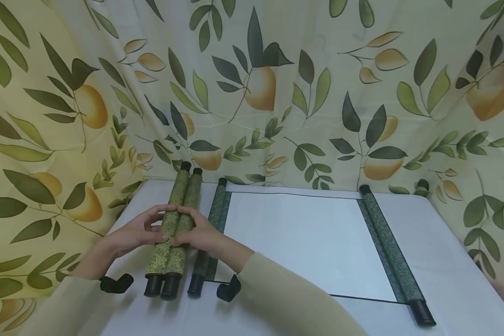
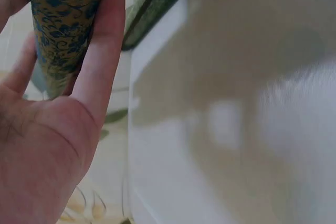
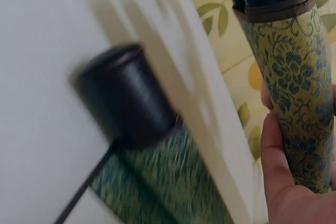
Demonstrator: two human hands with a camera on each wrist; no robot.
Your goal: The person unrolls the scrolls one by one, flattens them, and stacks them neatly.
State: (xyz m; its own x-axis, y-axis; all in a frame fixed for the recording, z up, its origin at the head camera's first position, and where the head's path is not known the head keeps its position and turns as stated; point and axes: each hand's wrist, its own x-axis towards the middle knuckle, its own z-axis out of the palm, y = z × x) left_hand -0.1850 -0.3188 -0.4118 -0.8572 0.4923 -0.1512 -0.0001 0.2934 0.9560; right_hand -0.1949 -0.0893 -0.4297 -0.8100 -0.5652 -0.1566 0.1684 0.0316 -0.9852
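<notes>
Two yellow-green brocade scroll rolls with black end knobs lie side by side, tilted, held over the left part of the table. My left hand point(image 1: 132, 232) grips the left scroll roll point(image 1: 161, 252), thumb on the near side and fingers round its outer side. With thumb and fingers, my right hand point(image 1: 206, 234) holds the right scroll roll point(image 1: 178, 259). The left wrist view shows dark blue floral patterning on the brocade point(image 2: 63, 24) against the left palm. In the right wrist view, the floral brocade roll point(image 3: 291, 72) stands in the right hand point(image 3: 302, 203).
An unrolled scroll with a blank white sheet point(image 1: 298, 242) lies on the white table point(image 1: 428, 219). Its green left roller point(image 1: 201, 263) is just right of the held rolls; its right roller point(image 1: 395, 247) lies farther right. A fruit-patterned curtain point(image 1: 311, 116) hangs behind.
</notes>
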